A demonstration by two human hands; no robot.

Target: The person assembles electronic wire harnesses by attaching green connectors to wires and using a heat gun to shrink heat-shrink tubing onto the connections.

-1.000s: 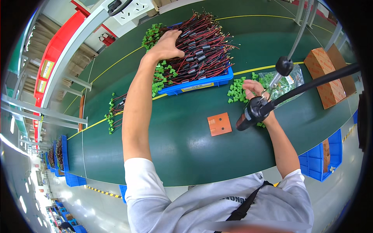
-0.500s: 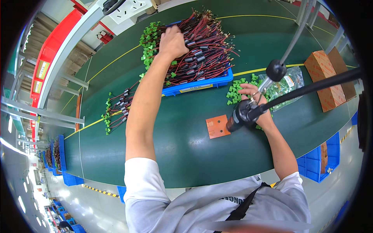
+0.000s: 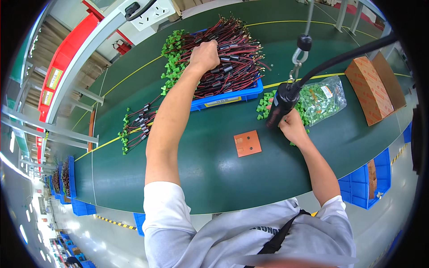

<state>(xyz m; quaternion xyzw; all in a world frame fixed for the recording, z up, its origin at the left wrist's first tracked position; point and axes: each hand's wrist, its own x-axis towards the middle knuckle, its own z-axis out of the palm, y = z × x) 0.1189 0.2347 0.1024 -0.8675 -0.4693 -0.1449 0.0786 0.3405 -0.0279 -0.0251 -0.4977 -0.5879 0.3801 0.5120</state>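
My left hand (image 3: 205, 56) reaches over a heap of red and black wire harnesses (image 3: 230, 67) with dark cylinders on them. Its fingers are curled and closed; what they hold, if anything, is hidden. The harnesses lie in a blue tray (image 3: 228, 98), their green connector ends (image 3: 172, 73) hanging over the left side. At the right, my right hand (image 3: 295, 127) is beside a pile of loose green connectors (image 3: 267, 102). A hanging black power screwdriver (image 3: 283, 102) blocks most of its fingers, so their grip does not show.
An orange plate (image 3: 247, 144) with two dark holes lies on the green table (image 3: 201, 165). Several harnesses (image 3: 140, 120) lie left of the tray. A clear plastic bag (image 3: 325, 96) of green connectors and an open cardboard box (image 3: 368, 91) stand at the right.
My left hand has shifted a little right and nearer over the harnesses. My right hand has moved slightly left and down, while the screwdriver has swung up and away from the orange plate.
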